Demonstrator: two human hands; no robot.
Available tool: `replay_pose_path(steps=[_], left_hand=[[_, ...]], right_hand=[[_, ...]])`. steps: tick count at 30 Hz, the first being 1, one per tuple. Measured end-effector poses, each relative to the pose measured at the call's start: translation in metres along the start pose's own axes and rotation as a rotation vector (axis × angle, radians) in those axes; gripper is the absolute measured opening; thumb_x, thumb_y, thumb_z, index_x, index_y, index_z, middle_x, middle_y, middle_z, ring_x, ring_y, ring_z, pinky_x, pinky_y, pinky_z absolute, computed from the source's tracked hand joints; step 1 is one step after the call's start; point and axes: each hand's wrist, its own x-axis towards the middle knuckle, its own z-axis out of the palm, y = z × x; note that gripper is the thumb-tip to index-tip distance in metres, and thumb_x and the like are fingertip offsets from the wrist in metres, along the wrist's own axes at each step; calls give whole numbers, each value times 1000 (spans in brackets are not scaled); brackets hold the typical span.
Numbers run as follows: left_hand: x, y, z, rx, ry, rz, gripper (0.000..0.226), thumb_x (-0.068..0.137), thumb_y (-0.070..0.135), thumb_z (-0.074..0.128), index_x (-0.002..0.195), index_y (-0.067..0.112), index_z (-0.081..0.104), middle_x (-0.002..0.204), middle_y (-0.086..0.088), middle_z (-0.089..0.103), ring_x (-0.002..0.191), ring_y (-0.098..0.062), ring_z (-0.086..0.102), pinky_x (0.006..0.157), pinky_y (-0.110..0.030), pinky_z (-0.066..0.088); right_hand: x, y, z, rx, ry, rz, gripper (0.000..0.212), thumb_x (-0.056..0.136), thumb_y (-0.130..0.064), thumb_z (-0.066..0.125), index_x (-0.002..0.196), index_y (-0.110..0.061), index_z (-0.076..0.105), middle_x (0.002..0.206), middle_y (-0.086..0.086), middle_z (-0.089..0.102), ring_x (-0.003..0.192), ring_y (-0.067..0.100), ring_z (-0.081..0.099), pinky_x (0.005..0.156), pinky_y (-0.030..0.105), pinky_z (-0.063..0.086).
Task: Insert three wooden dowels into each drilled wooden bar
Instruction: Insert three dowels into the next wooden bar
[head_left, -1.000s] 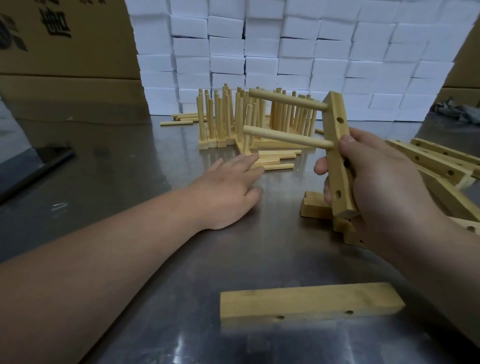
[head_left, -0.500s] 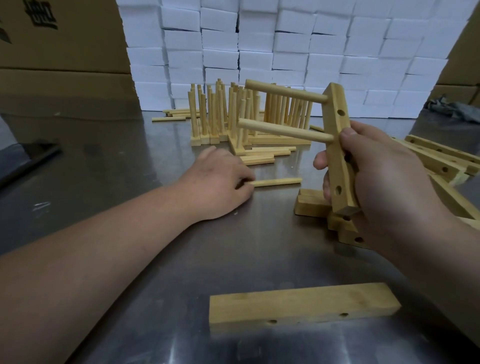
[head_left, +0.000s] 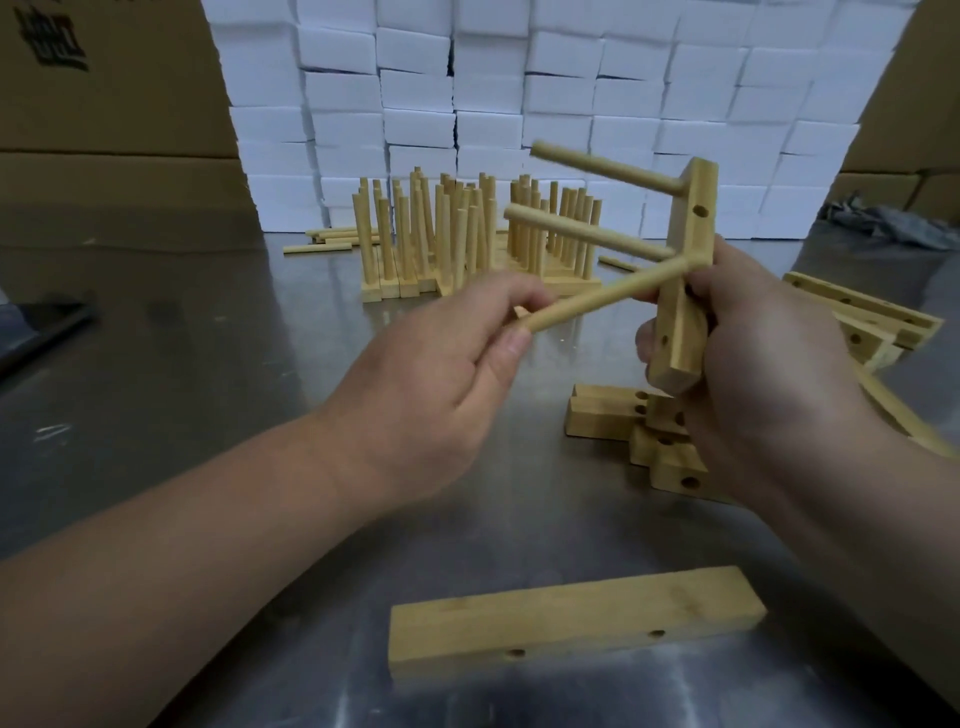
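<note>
My right hand (head_left: 753, 364) grips a drilled wooden bar (head_left: 683, 270) held upright above the table. Two dowels (head_left: 587, 231) stick out of the bar's upper holes, pointing left. My left hand (head_left: 441, 374) pinches a third dowel (head_left: 602, 301) by its near end; its far tip touches the bar near my right thumb. Whether that tip sits in a hole is hidden. Another drilled bar (head_left: 571, 623) lies flat on the metal table close to me.
Several finished bars with upright dowels (head_left: 467, 244) stand at the back centre, with loose dowels (head_left: 322, 241) lying left of them. A heap of drilled bars (head_left: 660, 436) lies under and right of my right hand. White boxes and cardboard cartons form the back wall.
My left hand has picked a dowel up off the table and brought it to the bar. My right hand has tilted the bar a little.
</note>
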Motion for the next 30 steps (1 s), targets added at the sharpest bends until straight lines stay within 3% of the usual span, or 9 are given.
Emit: replay_pose_path(steps=[2, 4, 8, 11, 15, 16, 18, 21, 30], left_hand=[[-1, 2, 0, 85, -1, 97, 32, 90, 22, 37, 119, 25, 51, 76, 25, 42, 69, 6, 45, 62, -7, 37], [0, 0, 0, 157, -3, 116, 36, 90, 17, 38, 120, 10, 57, 83, 26, 41, 70, 4, 44, 65, -7, 36], [0, -1, 0, 213, -17, 119, 36, 89, 15, 39, 115, 2, 61, 79, 12, 43, 72, -1, 41, 61, -17, 37], [0, -1, 1, 206, -5, 107, 36, 89, 16, 39, 114, 3, 61, 79, 12, 44, 72, -1, 42, 60, -18, 37], [1, -1, 1, 147, 43, 73, 37, 90, 19, 37, 113, 5, 62, 81, 25, 41, 75, 10, 44, 68, -3, 34], [1, 0, 1, 142, 48, 73, 37, 90, 19, 37, 113, 4, 62, 82, 26, 40, 76, 10, 44, 68, -3, 33], [1, 3, 2, 141, 51, 73, 36, 90, 18, 37, 112, 4, 62, 83, 23, 42, 73, 3, 43, 66, -7, 35], [2, 6, 2, 144, 54, 63, 35, 90, 18, 37, 110, 4, 62, 81, 12, 48, 77, -2, 44, 65, -12, 37], [-1, 12, 8, 95, 52, -32, 30, 91, 29, 35, 100, 16, 60, 71, 19, 42, 69, 0, 43, 60, -12, 35]], right_hand=[[2, -3, -1, 84, 38, 26, 40, 89, -14, 37, 64, -27, 66, 64, -5, 58, 46, 10, 44, 46, 23, 36], [2, -5, -2, 148, 57, 40, 46, 90, -14, 37, 66, -35, 70, 71, -3, 60, 51, 10, 42, 49, 23, 35], [1, -7, -4, 232, 45, 29, 37, 94, -17, 35, 113, -35, 62, 68, -4, 59, 50, 8, 42, 48, 23, 34], [0, -6, -2, 175, 30, 24, 37, 93, -17, 35, 92, -35, 67, 67, -4, 58, 52, 9, 42, 49, 23, 35], [-1, -5, 1, 115, -6, 9, 53, 92, -15, 34, 62, -41, 69, 71, -4, 55, 56, 9, 42, 56, 27, 36], [-2, -6, 1, 129, -17, 6, 52, 92, -14, 33, 66, -41, 70, 71, -3, 54, 55, 9, 42, 57, 27, 37], [-2, -6, 2, 194, -31, 10, 44, 94, -13, 33, 96, -40, 68, 71, -2, 54, 53, 8, 44, 55, 25, 42], [-2, -6, 3, 276, -36, 27, 46, 95, -10, 33, 133, -29, 49, 69, 0, 54, 50, 9, 51, 53, 22, 52], [1, -3, 5, 276, -32, -37, 47, 97, -9, 28, 135, -30, 44, 76, 4, 51, 52, 9, 54, 54, 22, 52]])
